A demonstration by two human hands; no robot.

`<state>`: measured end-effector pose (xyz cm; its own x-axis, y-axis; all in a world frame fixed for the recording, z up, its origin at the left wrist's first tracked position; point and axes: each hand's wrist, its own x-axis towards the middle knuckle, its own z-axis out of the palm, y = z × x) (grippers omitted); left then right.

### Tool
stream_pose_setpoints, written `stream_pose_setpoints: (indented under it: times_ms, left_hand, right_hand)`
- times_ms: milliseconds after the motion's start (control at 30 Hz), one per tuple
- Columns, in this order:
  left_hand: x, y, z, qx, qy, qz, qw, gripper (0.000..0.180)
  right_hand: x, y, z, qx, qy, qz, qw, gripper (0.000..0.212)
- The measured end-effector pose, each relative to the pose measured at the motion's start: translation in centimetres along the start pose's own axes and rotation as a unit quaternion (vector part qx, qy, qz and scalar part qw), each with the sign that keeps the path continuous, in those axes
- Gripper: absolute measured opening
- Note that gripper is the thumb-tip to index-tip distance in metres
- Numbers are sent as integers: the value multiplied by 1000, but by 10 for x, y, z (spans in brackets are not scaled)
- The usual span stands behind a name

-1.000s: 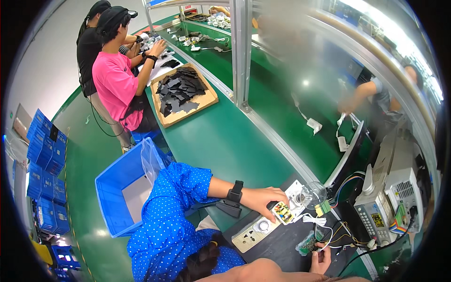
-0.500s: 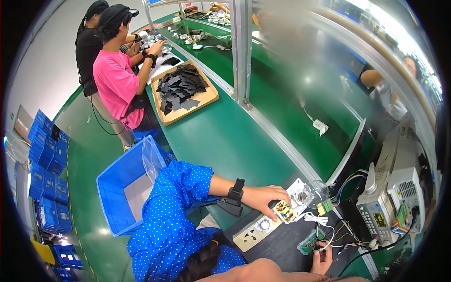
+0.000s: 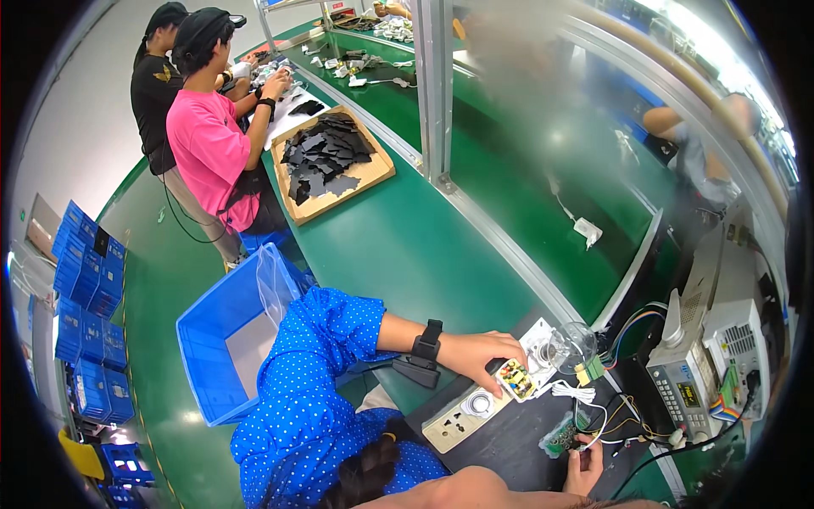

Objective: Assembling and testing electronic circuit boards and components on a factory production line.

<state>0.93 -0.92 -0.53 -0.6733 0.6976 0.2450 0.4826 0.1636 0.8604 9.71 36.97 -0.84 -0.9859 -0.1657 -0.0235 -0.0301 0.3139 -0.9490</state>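
My left hand (image 3: 483,352), with a black wrist strap (image 3: 426,346) and a blue dotted sleeve, is closed on a small yellow circuit board (image 3: 517,379), held over a white pad (image 3: 536,339) on the bench. My right hand (image 3: 585,465) comes in from the lower edge and pinches a small green circuit board (image 3: 561,437) with white and coloured wires (image 3: 593,416) running off it. A beige socket box (image 3: 462,414) lies just below the left hand. A clear glass bulb (image 3: 572,346) stands right of the yellow board.
Grey test instruments (image 3: 704,373) stand at the right. A blue bin (image 3: 212,339) with a plastic bag sits at my left. Further along the green bench (image 3: 407,246) are a wooden tray of black pieces (image 3: 331,161), a metal post (image 3: 432,85) and two seated co-workers (image 3: 208,127). Blue crates (image 3: 85,280) are stacked far left.
My hands have barely moved; the left hand has drawn the yellow board slightly up. A person behind the panel at the right has shifted position.
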Motion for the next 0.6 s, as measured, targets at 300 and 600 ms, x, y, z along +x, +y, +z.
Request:
stream_pose_setpoints:
  times_ms: [300,600]
  left_hand:
    - [0,-1,-1,7,1,3,1000,59]
    - [0,0,0,3,-2,-4,1000,58]
  right_hand:
    - [1,4,1,4,3,-13,1000,25]
    - [2,-12,-3,-107,-37,-75,991,27]
